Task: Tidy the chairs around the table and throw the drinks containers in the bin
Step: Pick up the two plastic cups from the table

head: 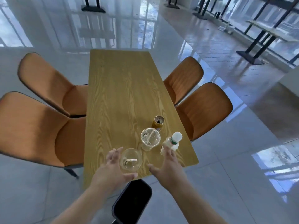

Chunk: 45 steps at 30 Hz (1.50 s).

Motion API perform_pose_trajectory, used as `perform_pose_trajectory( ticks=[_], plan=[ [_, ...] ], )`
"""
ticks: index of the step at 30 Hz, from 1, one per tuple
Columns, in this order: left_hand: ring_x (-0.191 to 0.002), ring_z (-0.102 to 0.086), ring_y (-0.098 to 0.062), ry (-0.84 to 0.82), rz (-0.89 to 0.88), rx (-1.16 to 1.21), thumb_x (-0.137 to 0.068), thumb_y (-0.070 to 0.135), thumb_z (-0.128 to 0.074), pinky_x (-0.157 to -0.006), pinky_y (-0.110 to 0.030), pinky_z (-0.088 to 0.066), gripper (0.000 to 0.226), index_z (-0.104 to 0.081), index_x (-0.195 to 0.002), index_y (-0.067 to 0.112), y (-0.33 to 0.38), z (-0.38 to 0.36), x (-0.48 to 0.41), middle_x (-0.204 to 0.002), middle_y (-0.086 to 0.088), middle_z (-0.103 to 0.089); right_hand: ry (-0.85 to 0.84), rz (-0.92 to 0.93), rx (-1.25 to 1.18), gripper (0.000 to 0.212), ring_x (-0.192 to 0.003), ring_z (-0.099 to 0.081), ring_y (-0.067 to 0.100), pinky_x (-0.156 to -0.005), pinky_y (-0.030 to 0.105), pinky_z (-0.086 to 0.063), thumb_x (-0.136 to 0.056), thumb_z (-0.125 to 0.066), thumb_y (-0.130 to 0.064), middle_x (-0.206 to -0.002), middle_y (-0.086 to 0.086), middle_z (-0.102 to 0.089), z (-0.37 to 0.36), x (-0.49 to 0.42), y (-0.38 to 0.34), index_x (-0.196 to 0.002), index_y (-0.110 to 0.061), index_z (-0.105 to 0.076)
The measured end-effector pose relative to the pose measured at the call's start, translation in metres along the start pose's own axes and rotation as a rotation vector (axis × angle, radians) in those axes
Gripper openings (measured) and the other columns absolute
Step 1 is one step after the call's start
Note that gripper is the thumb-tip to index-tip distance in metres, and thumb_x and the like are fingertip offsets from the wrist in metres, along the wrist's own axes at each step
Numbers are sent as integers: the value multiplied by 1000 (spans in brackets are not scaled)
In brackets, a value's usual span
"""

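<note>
Presumably light and thin-walled, the near clear plastic cup point(130, 160) will dent if squeezed, so I judge the best hold to be a loose wrap around its side wall below the rim, and its smooth wall may slip. My left hand point(111, 170) is spread wide at the cup's 9 o'clock, fingers just beside the wall and thumb curling under at 6 o'clock, not yet closed on it. My right hand point(168, 165) is also spread wide and empty, at the cup's 3 o'clock, its fingertips reaching toward the small bottle point(173, 143), which has a white cap and pale contents; whether they touch it I cannot tell. The near cup is transparent, upright, with a short white scrap lying inside. A second clear cup point(150, 139), taller and lidded, stands at the first cup's 1 o'clock, and a gold can point(158, 122) with an opened top stands just beyond it at 12 o'clock. All four containers cluster at the near right end of the wooden table point(121, 88). The black bin point(132, 201) sits on the floor at the table's 6 o'clock, between my forearms. Four orange chairs point(37, 126) flank the table, two at 9 o'clock and two at 3 o'clock, seats partly tucked under
</note>
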<state>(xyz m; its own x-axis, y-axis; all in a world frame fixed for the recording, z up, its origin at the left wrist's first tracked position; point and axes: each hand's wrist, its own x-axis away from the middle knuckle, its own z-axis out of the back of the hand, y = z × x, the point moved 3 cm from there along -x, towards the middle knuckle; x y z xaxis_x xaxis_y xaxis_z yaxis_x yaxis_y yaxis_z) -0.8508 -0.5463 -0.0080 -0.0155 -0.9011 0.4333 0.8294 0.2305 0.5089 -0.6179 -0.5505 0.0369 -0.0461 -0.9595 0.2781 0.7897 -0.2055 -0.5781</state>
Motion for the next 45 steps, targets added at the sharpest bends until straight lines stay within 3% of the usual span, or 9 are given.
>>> perform_pose_trajectory(
  ticks=[5,9,13,16,20,23,30,37,45],
  plan=[
    [-130,-53,-28,36,51,46,-45,105,-50,-95,-46,-52,134,10,-153,52,-3,-39,-45,-168,8,-7,25,38,47,114,-150,-26,27,-111,48,-37,-84,-75,-59,-169,3,-13,-18,-85,1,-160,-37,7],
    [-122,-59,-26,69,92,25,-46,106,-49,-85,-44,-56,132,-6,-155,45,-7,-56,-60,-162,6,-29,-36,4,177,116,-144,-40,33,-105,53,-44,-85,-68,-68,-171,8,-8,-36,-132,8,-158,-34,16],
    [-113,-61,-18,108,142,34,-43,107,-49,-75,-36,-54,129,-19,-149,40,-7,-61,-56,-145,8,-52,-84,19,160,107,-124,-58,32,-84,43,-49,-84,-72,-62,-162,6,-26,-41,-154,17,-158,-34,-1],
    [-101,-57,-11,159,232,61,-43,104,-53,-69,-30,-50,127,-22,-147,36,0,-60,-41,-135,7,-57,-129,128,154,100,-109,-64,33,-74,38,-46,-80,-78,-56,-152,5,-38,-37,-152,12,-154,-33,-15],
    [-105,-60,-20,272,406,123,-49,87,-70,-74,-33,-49,121,-21,-147,36,22,-46,2,-129,0,-59,-206,335,90,104,-111,-63,38,-82,44,-51,-77,-80,-56,-151,7,-41,-13,-128,1,-152,-29,-14],
    [-91,-59,-21,443,516,182,-47,87,-71,-73,-36,-47,106,-25,-132,42,49,-21,65,-117,1,-61,-248,513,38,103,-109,-64,35,-76,37,-45,-71,-84,-61,-146,4,-47,35,-103,-7,-147,-28,-24],
    [-111,-57,-22,738,555,122,-48,82,-74,-81,-33,-44,116,-35,-144,29,139,44,199,-139,-2,-53,-268,860,24,103,-102,-63,25,-74,39,-48,-59,-74,-82,-137,-7,-52,176,-38,-50,-143,-43,-29],
    [-115,-56,-20,861,477,91,-49,84,-74,-87,-35,-46,120,-37,-148,27,190,68,292,-138,1,-56,-250,996,21,104,-107,-64,26,-79,42,-54,-57,-74,-82,-137,-5,-53,230,41,-72,-143,-45,-29],
    [-120,-55,-22,819,423,133,-56,80,-78,-92,-38,-47,120,-32,-153,26,184,1,354,-142,-2,-54,-212,977,48,104,-117,-60,25,-81,40,-50,-63,-80,-77,-145,0,-52,214,115,-17,-145,-39,-29]
  ],
)
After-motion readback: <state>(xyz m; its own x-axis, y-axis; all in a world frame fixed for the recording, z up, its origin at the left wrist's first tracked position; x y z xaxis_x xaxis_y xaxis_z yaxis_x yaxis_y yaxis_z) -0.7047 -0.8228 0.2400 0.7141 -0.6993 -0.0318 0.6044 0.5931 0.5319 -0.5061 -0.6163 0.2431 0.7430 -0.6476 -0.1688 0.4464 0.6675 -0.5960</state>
